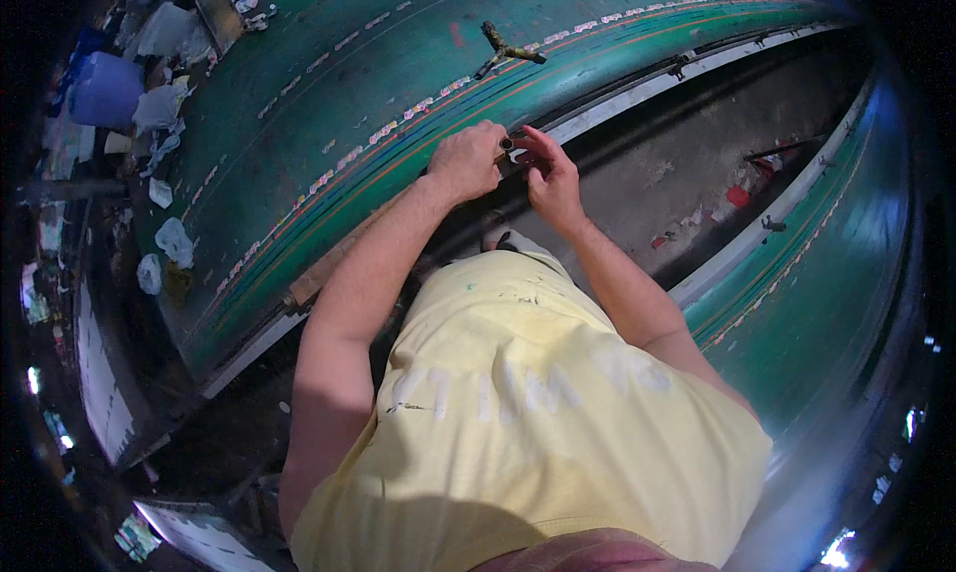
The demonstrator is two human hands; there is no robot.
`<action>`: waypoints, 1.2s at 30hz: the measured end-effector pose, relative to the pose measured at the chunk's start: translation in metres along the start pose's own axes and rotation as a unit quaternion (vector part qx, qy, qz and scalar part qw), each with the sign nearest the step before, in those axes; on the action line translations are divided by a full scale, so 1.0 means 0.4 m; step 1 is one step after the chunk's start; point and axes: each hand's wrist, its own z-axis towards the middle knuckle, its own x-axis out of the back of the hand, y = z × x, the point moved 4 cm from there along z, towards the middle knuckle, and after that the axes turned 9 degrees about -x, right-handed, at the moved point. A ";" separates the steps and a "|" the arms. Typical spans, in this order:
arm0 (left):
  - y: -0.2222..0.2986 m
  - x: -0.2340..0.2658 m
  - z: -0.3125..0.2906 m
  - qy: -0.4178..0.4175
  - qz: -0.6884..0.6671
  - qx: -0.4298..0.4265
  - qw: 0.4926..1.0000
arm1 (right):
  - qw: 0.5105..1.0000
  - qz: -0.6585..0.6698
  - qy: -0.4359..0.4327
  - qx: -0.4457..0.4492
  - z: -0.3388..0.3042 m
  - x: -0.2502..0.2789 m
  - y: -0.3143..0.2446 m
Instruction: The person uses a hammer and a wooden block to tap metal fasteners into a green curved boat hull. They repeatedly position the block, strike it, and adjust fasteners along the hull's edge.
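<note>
Both my hands meet at the near edge of the long green table [329,104]. My left hand [466,162] is closed, its fingers curled round a small dark metal fitting [506,145] with a round, hollow-looking end. From the other side, the bent fingers of my right hand [554,182] grip the same fitting, the thumb lower down. The hands partly hide it, so I cannot tell whether it is fixed to the rail. Beyond them on the green surface lies a Y-shaped, worn metal piece [508,52]. A brown wooden-looking bar [344,253] runs along the table edge beside my left forearm.
A pale metal rail [607,106] with small stops [680,66] edges the table. Behind the aisle floor [687,164], with red scraps [738,196], runs a second green table [797,343]. At the far left are a blue-purple bucket [106,90] and crumpled plastic [174,241].
</note>
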 end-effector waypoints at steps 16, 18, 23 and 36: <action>0.041 -0.004 0.023 -0.016 0.127 -0.030 0.991 | 0.942 -0.287 0.112 -0.132 -0.028 -0.020 0.017; 0.039 -0.008 0.024 -0.017 0.139 -0.026 0.990 | 0.940 -0.297 0.121 -0.120 -0.027 -0.022 0.017; 0.048 -0.019 0.031 -0.010 0.171 -0.029 0.985 | 0.947 -0.258 0.143 -0.128 -0.026 -0.028 0.027; 0.059 -0.025 0.027 0.001 0.167 -0.038 0.985 | 0.931 -0.322 0.030 -0.169 0.004 -0.006 0.033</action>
